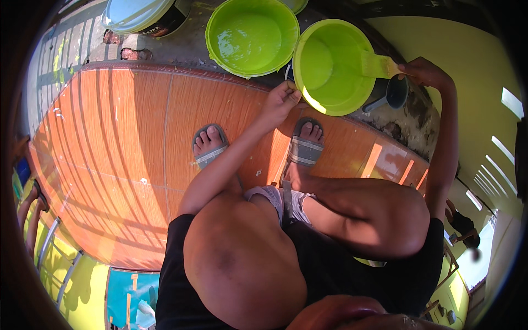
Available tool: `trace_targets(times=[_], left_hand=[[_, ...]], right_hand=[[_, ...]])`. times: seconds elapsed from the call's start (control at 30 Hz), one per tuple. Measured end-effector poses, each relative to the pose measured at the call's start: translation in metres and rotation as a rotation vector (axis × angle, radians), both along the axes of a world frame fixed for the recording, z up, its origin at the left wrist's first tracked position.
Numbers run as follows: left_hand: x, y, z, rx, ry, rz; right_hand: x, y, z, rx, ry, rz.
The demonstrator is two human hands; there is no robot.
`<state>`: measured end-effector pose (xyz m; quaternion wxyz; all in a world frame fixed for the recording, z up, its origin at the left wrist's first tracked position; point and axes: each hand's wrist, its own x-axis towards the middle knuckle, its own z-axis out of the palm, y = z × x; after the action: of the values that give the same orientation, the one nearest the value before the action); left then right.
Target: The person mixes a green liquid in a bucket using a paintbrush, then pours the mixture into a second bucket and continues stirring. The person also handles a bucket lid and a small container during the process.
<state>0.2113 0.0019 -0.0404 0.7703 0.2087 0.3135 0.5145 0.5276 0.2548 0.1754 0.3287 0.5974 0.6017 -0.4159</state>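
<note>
Brush coated green is gripped in the right hand over the rim of a green bucket, the left hand pinching its edge, another bucket alongside.

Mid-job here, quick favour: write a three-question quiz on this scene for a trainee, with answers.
1. What is the right hand holding?
2. True or false: the left hand has its fingers at the rim of the nearer green bucket.
3. Where in the picture is the other open green bucket, seen from the nearer one?
A) to its left
B) to its right
C) below it

Key:
1. A paint-coated brush.
2. True.
3. A.
</note>
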Motion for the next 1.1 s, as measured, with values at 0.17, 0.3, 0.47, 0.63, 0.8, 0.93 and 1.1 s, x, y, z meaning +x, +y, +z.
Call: trace_targets(times=[0.17,0.3,0.47,0.63,0.8,0.93,1.1], left_hand=[[0.002,-0.001,-0.001,-0.028,-0.039,-0.006],[0.001,0.0,-0.004,-0.006,-0.071,-0.029],[0.002,-0.002,-0.005,0.006,-0.035,-0.011],[0.006,-0.002,-0.008,-0.007,-0.013,0.019],[0.006,-0.003,-0.011,-0.014,-0.029,0.014],[0.005,-0.003,-0.01,-0.006,0.028,0.014],[0.005,-0.003,-0.009,-0.002,0.024,0.009]], right_hand=[[0.001,-0.001,0.005,-0.015,-0.004,-0.065],[-0.006,-0.009,0.026,0.157,-0.058,0.125],[-0.022,-0.021,0.057,0.226,-0.077,0.076],[-0.039,-0.026,0.037,0.127,0.052,0.022],[-0.045,-0.023,0.0,0.138,0.022,0.121],[-0.034,-0.015,0.002,0.147,-0.036,0.163],[-0.012,-0.014,0.013,0.219,0.008,0.132]])
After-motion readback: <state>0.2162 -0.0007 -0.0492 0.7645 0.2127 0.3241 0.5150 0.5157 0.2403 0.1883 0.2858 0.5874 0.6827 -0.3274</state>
